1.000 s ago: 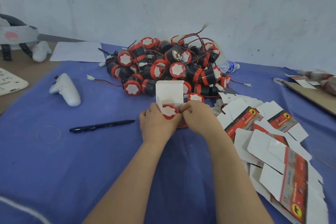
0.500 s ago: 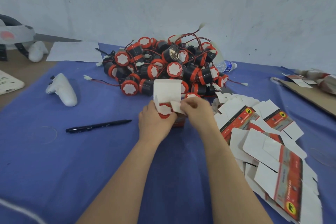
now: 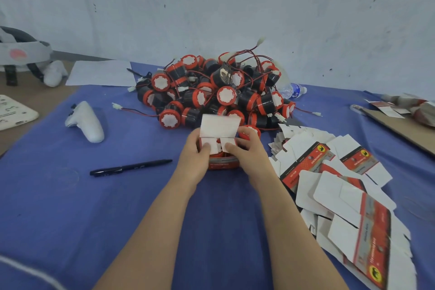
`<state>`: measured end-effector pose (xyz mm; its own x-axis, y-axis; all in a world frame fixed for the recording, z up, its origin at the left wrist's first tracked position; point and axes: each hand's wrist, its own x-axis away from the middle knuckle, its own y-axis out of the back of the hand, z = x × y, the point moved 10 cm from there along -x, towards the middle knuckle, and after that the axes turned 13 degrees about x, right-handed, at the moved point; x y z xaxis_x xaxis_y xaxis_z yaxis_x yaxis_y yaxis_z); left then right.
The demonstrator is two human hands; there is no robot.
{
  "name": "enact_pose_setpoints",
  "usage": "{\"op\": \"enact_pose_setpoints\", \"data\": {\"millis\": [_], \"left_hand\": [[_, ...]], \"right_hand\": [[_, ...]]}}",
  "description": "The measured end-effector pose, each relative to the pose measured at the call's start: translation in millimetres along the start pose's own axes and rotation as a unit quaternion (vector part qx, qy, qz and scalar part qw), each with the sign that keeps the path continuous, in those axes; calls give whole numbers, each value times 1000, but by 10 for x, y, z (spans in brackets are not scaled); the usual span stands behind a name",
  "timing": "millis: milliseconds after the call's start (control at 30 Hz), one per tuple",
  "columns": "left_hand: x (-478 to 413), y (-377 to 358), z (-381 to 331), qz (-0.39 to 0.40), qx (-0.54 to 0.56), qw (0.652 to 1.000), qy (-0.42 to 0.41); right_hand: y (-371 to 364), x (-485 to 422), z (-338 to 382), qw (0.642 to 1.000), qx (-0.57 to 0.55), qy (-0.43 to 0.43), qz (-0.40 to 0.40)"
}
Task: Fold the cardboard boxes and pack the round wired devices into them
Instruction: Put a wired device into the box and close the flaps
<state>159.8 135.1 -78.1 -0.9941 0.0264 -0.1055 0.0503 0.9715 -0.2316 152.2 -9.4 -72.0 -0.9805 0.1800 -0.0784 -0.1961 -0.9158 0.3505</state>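
One box (image 3: 222, 164) mid-worktop (image 3: 106, 219), device apparently inside. Left hand (image 3: 196, 159) and right hand (image 3: 250, 154) grip it, fingers pinning the side flaps; lid upright. Device pile (image 3: 219, 94) behind and flat boxes (image 3: 329, 186) to the right: most remains.

A cloth-covered table is being backed by a pale wall.
Beyond the left hand (image 3: 195, 158) and the right hand (image 3: 249, 155), the far side is being closed off by a whitish-blue wall (image 3: 235, 7), being marked by small dark specks. The table (image 3: 47, 96) is being covered under and around both hands by a blue cloth (image 3: 117, 219); far left of the left hand its brown top is being left bare. Everything is being lit softly and evenly.
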Motion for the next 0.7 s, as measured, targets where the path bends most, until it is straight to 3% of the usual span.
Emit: {"op": "enact_pose_setpoints", "data": {"millis": [100,300,400,567,700], "left_hand": [[18,69,-77,-32,-27,998,-48],[24,221,-100,-111,-52,991,-53],[27,241,-160,-125,-100,984,-75],[-24,233,-66,-71,45,996,-5],[2,119,-103,-39,-5,999,-23]], "right_hand": [[-21,44,156,997,55,61,16],[-167,250,91,971,80,40,219],[-110,210,122,979,111,66,156],[-14,119,89,986,135,80,60],[75,90,102,985,151,89,-2]]}}
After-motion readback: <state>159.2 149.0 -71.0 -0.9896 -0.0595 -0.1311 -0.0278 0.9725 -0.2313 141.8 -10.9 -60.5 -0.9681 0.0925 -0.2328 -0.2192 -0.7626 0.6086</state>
